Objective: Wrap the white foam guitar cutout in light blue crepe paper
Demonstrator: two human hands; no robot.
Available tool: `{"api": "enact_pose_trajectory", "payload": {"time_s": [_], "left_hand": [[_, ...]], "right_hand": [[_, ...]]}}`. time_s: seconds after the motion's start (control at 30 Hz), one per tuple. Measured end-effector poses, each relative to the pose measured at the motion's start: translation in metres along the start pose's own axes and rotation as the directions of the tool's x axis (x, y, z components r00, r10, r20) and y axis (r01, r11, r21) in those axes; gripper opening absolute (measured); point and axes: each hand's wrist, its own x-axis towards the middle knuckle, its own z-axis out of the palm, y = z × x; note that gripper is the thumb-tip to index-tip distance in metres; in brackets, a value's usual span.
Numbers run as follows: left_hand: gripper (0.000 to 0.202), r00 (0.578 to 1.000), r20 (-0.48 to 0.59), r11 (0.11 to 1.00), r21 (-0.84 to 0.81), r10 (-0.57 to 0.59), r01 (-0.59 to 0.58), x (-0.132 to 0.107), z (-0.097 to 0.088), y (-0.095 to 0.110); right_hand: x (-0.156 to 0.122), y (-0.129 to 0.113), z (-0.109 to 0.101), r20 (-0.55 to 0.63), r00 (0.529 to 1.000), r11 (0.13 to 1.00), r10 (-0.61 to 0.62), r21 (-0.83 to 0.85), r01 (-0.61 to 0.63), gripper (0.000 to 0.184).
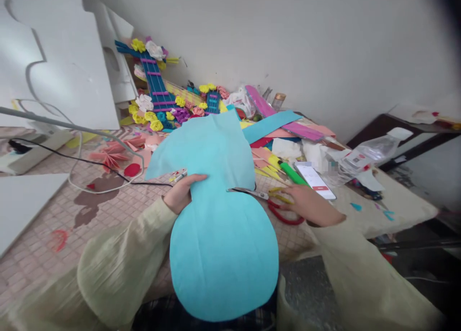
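A large light-blue sheet [223, 254], paper or thin felt, is held up in front of me. Its lower part is cut to a rounded shape, and its upper part spreads wider over the table. My left hand [182, 192] grips the left edge at the narrow middle, thumb on top and the other fingers hidden behind. My right hand [306, 204] is closed around the red and yellow handles of a pair of scissors [264, 195]. The scissor blades lie across the sheet's right side at the narrowing, pointing left.
Blue paper guitars [156, 81] with crepe flowers stand against the wall. A phone [315, 180], a green marker-like stick [292, 172] and a plastic bottle [374, 151] lie to the right. Cables [108, 163] and a white board [29, 201] are on the left.
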Motion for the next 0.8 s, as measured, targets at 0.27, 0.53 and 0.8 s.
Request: {"api": "enact_pose_trajectory", "payload": {"time_s": [0.27, 0.53, 0.8], "left_hand": [[0.020, 1.000, 0.000, 0.999, -0.045, 0.024, -0.024, -0.012, -0.002, -0.004], [0.027, 0.999, 0.036, 1.000, -0.025, -0.001, 0.002, -0.011, -0.003, -0.006], [0.030, 0.999, 0.053, 1.000, -0.011, -0.010, 0.011, -0.013, -0.004, -0.007]], "right_hand": [[-0.006, -0.081, -0.012, -0.248, 0.937, 0.782, -0.247, 0.520, 0.344, 0.020], [0.024, -0.093, -0.007, -0.116, 0.950, 0.728, -0.291, 0.618, 0.299, 0.017], [0.025, -0.101, -0.011, -0.035, 0.966, 0.696, -0.257, 0.687, 0.210, 0.014]]}}
